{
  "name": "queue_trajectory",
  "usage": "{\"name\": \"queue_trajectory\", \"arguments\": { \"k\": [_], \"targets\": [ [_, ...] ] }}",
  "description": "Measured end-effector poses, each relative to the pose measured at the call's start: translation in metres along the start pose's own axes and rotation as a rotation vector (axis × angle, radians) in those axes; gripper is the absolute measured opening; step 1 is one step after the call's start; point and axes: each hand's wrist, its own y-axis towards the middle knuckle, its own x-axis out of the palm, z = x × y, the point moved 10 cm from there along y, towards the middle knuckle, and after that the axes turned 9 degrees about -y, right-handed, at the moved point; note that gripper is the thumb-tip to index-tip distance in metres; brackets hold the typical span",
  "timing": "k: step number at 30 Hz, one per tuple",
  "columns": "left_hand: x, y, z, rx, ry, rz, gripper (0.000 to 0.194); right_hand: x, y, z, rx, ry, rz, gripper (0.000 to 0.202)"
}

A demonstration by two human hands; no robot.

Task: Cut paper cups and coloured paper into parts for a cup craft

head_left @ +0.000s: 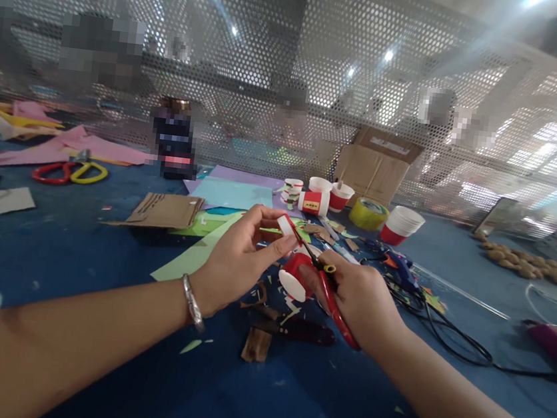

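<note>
Between the thumb and fingers of my left hand (235, 258) is a small white and red strip of paper cup (285, 224). My right hand (366, 303) is closed around red-handled scissors (337, 313). Their dark blades point up and left and meet the strip near my left thumb. Just below the blades, a red and white paper cup (294, 286) lies tilted on its side, close to my right fingers. A dark-handled knife (302, 329) and a scrap of brown cardboard (256, 345) lie on the blue table under my hands.
Behind my hands stand several paper cups (313, 203), yellow tape (368, 214) and a cardboard box (377, 163). A blue glue gun (405, 272) with a black cable (464, 347) lies right. Left are coloured papers (232, 194), cardboard (165, 211) and red-yellow scissors (71, 172).
</note>
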Motion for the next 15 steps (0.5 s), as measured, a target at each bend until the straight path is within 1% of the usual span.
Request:
{"name": "queue_trajectory", "arguments": {
  "k": [3, 7, 11, 15],
  "targets": [
    [-0.0029, 0.0004, 0.0041, 0.037, 0.045, 0.023, 0.038, -0.0008, 0.0001, 0.0012, 0.001, -0.019, 0.000, 0.031],
    [-0.0035, 0.0000, 0.0043, 0.039, 0.041, 0.035, 0.038, -0.0014, 0.0003, 0.0004, -0.009, -0.025, 0.012, 0.029],
    [-0.0007, -0.0005, 0.0014, 0.016, 0.006, 0.012, 0.038, -0.0026, 0.0003, -0.0005, -0.012, -0.023, 0.039, 0.033],
    [0.0032, -0.0003, -0.0014, -0.002, -0.014, -0.024, 0.036, 0.0008, -0.0003, 0.0004, -0.003, -0.004, 0.007, 0.030]
  ]
}}
